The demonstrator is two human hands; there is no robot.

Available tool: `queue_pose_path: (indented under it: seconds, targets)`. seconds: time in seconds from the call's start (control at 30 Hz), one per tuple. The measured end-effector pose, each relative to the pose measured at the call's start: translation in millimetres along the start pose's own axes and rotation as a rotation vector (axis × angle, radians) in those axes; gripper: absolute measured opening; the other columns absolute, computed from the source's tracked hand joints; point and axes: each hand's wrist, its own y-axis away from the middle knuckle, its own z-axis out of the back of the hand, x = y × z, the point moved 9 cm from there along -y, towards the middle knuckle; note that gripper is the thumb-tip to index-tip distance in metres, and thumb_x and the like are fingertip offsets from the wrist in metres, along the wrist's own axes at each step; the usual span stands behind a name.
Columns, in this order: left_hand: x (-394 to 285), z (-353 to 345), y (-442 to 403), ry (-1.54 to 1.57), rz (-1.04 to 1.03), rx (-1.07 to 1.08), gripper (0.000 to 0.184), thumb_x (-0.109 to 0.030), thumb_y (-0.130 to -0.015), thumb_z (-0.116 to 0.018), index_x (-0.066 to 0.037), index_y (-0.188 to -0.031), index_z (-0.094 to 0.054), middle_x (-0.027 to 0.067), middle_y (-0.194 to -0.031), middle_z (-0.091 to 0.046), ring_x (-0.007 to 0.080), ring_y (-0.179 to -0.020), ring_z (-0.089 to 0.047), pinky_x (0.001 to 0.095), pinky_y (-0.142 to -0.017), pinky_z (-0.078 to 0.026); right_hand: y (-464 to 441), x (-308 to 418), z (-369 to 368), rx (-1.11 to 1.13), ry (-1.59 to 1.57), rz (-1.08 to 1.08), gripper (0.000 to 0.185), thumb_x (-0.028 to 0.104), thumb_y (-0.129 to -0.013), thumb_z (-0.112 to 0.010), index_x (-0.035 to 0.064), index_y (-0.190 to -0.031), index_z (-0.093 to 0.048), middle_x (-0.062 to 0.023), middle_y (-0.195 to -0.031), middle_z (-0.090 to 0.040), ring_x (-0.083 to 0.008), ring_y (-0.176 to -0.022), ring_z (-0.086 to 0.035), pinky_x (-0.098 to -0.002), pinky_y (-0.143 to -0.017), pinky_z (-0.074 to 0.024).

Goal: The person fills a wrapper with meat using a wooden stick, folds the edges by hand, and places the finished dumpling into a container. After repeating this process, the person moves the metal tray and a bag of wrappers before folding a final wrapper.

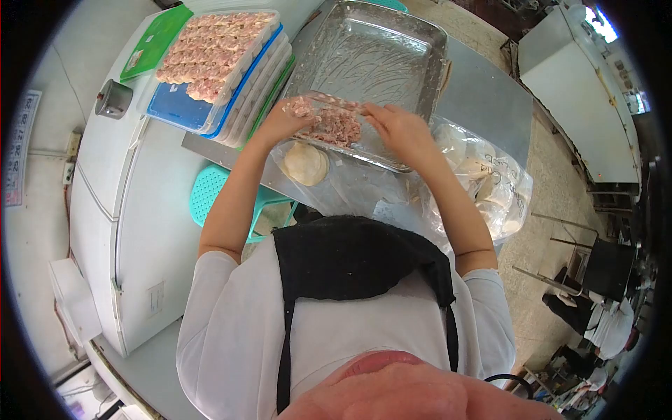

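A mound of ground meat (337,128) lies at the near left corner of a large metal tray (392,52). My left hand (281,122) is at the tray's left edge, its fingers closed around a lump of meat (300,106); whether a wrapper lies under it is hidden. Over the right side of the mound, my right hand (397,129) has its fingers pinched. A thin meat-smeared strip runs left from those fingertips, too small to name. Just below my left hand, a stack of round dough wrappers (306,164) rests on clear plastic.
Stacked plastic boxes (262,91), the top one filled with rows of meat-topped pieces (213,49), stand at left beside a metal cup (113,99). A plastic bag of pale dough pieces (483,182) lies at right. A turquoise stool (208,192) stands below the table. Another person (610,327) is far right.
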Motion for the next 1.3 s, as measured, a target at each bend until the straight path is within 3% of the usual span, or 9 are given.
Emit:
queue_pose_path:
  seconds: [0.07,0.2,0.27,0.37,0.47,0.67,0.77,1.17,1.3]
  targets:
    - [5.8,-0.1,5.6,-0.001,0.107,-0.056,0.028,-0.024,-0.075,-0.076,-0.003,-0.09,-0.065,0.0095,-0.084,-0.067,0.022,-0.082,-0.063,0.0339,-0.075,-0.049,6.6,25.6,3.0,-0.16,-0.115,0.087,0.023,0.027,-0.093,-0.054,0.0146,-0.109,-0.066,-0.0145,-0.085,-0.065,-0.038,-0.081,-0.064,-0.0489,-0.07,-0.05]
    - [-2.8,0.9,12.6,-0.152,0.183,0.037,0.033,-0.023,-0.076,-0.076,-0.005,-0.102,-0.065,0.0097,-0.092,-0.066,0.0186,-0.09,-0.062,0.0313,-0.078,-0.05,-0.8,-23.0,-40.1,-0.02,0.0,0.011,0.025,0.028,-0.094,-0.053,0.0127,-0.108,-0.066,-0.0158,-0.088,-0.066,-0.0392,-0.082,-0.064,-0.0475,-0.072,-0.0505]
    - [-14.5,10.9,29.2,-0.091,0.138,-0.015,0.05,-0.021,-0.076,-0.078,-0.007,-0.119,-0.057,0.0062,-0.108,-0.062,0.0144,-0.096,-0.057,0.0306,-0.083,-0.048,10.8,-56.1,-53.9,0.212,0.134,-0.115,0.03,0.029,-0.095,-0.05,0.01,-0.11,-0.066,-0.0176,-0.094,-0.067,-0.0393,-0.086,-0.064,-0.0463,-0.075,-0.0506]
    - [-60.6,19.9,43.3,0.207,0.052,0.047,0.061,-0.022,-0.074,-0.079,-0.009,-0.126,-0.051,0.0133,-0.116,-0.059,0.0168,-0.101,-0.058,0.0294,-0.081,-0.049,20.3,-52.6,-10.6,0.117,-0.084,-0.167,0.032,0.028,-0.094,-0.055,0.0081,-0.117,-0.064,-0.0198,-0.099,-0.067,-0.0357,-0.091,-0.065,-0.0398,-0.078,-0.0505]
    - [-100.9,34.5,45.4,0.098,-0.205,-0.063,0.05,-0.019,-0.074,-0.079,-0.008,-0.117,-0.057,0.0117,-0.108,-0.062,0.0152,-0.097,-0.059,0.0294,-0.08,-0.049,27.3,-0.4,39.4,0.025,-0.526,-0.093,0.03,0.025,-0.094,-0.057,0.006,-0.116,-0.065,-0.0189,-0.102,-0.068,-0.0323,-0.089,-0.066,-0.0356,-0.079,-0.0501]
    - [-112.5,24.3,38.0,-0.093,-0.303,0.182,0.032,-0.01,-0.073,-0.077,-0.003,-0.101,-0.063,0.0056,-0.096,-0.063,0.0153,-0.09,-0.057,0.0307,-0.084,-0.046,17.5,55.1,29.7,-0.009,-0.272,0.217,0.029,0.024,-0.093,-0.06,0.0068,-0.115,-0.066,-0.015,-0.093,-0.068,-0.0306,-0.079,-0.064,-0.0352,-0.072,-0.0499]
    - [-93.7,42.3,39.1,-0.005,-0.265,0.08,0.031,-0.011,-0.073,-0.076,-0.002,-0.099,-0.061,0.006,-0.093,-0.062,0.0155,-0.089,-0.056,0.03,-0.082,-0.045,20.6,80.2,71.4,-0.04,0.089,-0.015,0.03,0.032,-0.093,-0.057,0.0135,-0.114,-0.067,-0.012,-0.089,-0.066,-0.0328,-0.08,-0.065,-0.0399,-0.069,-0.0515]
    - [-100.0,156.1,88.4,0.101,-0.399,0.076,0.04,-0.023,-0.07,-0.082,-0.005,-0.101,-0.064,0.0054,-0.096,-0.064,0.017,-0.09,-0.059,0.0306,-0.082,-0.047,-21.7,208.3,36.0,-0.094,0.023,0.101,0.029,0.027,-0.094,-0.056,0.012,-0.117,-0.063,-0.0142,-0.091,-0.066,-0.0355,-0.083,-0.063,-0.0413,-0.071,-0.0505]
    - [-44.5,191.8,92.8,0.072,0.005,0.183,0.046,-0.027,-0.068,-0.085,-0.005,-0.103,-0.065,0.0067,-0.102,-0.066,0.0186,-0.094,-0.061,0.0307,-0.086,-0.047,-48.3,220.8,3.1,-0.13,-0.119,0.14,0.027,0.023,-0.094,-0.056,0.0086,-0.115,-0.064,-0.0144,-0.093,-0.066,-0.0346,-0.086,-0.063,-0.0384,-0.073,-0.0507]
